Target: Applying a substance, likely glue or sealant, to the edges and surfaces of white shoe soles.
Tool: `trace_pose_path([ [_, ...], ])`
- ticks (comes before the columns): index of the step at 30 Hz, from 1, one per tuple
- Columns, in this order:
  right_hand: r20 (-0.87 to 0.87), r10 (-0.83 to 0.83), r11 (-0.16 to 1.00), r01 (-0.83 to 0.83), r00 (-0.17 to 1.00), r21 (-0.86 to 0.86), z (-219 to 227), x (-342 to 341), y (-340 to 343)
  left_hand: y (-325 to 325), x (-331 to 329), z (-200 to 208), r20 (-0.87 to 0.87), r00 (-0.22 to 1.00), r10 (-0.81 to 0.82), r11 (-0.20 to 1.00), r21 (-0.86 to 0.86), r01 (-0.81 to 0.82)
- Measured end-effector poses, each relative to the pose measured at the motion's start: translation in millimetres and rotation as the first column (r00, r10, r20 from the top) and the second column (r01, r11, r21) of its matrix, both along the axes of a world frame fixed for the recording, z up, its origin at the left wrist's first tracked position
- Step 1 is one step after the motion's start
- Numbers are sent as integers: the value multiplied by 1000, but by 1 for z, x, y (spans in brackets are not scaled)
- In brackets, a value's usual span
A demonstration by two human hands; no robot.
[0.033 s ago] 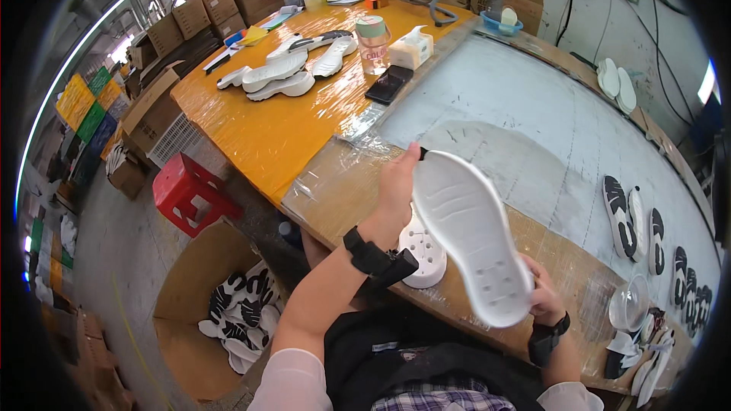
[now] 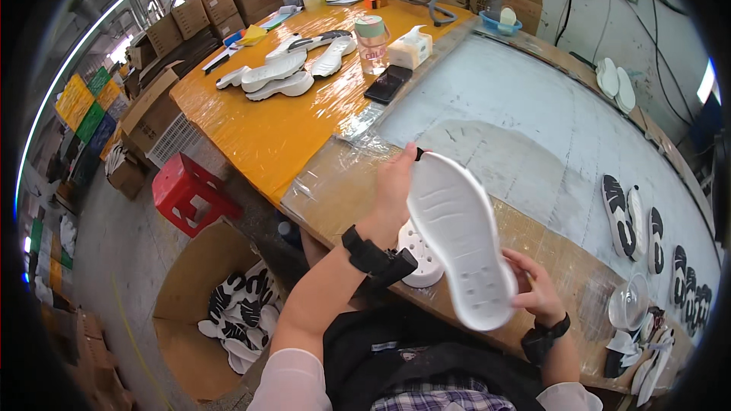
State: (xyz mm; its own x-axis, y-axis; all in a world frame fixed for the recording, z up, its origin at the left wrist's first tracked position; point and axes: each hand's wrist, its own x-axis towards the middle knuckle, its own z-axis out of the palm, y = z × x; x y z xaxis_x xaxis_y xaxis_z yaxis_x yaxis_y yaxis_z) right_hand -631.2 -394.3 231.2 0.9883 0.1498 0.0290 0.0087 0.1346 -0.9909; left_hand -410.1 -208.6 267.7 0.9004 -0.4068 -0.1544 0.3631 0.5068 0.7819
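Note:
A white shoe sole (image 2: 461, 236) is held tilted above the table's near edge, its hollow inner side up. My left hand (image 2: 391, 194) grips its far end, with a black piece at the fingertips. Beside the near end is my right hand (image 2: 539, 289), fingers apart, thumb and fingertips at the sole's side edge. Partly hidden behind the sole, a white piece with round holes (image 2: 417, 257) lies at the table's edge. Both wrists wear black bands.
White soles (image 2: 278, 72) lie on the orange-covered table (image 2: 251, 137), near a phone (image 2: 388, 84) and a tissue box (image 2: 411, 47). Black-and-white soles (image 2: 619, 215) and a clear bowl (image 2: 628, 301) are at right. A red stool (image 2: 194, 194) and a carton of soles (image 2: 179, 312) stand at left.
The sole's near end has swung to the left. My right hand has loosened from around its edge, and its fingers have spread. My left hand keeps its grip.

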Motion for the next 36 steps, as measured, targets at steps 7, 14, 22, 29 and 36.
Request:
trace_pose_path([
  [7,112,-361,918,374,926,-130,23,-16,46,10,7,3,52,995,82,996,-28,-80],
  [14,-304,-376,759,479,875,440,18,8,47,6,-55,18,93,995,-44,992,-111,54],
  [22,336,-365,883,437,868,-169,46,15,67,19,-92,-6,-14,970,-244,942,-240,233],
  [29,270,-122,839,244,955,-487,47,32,39,33,-67,-28,-30,980,-194,981,0,195],
  [36,367,-758,-234,301,539,-925,-31,47,-243,37,-49,-61,236,971,-31,987,162,-8],
])
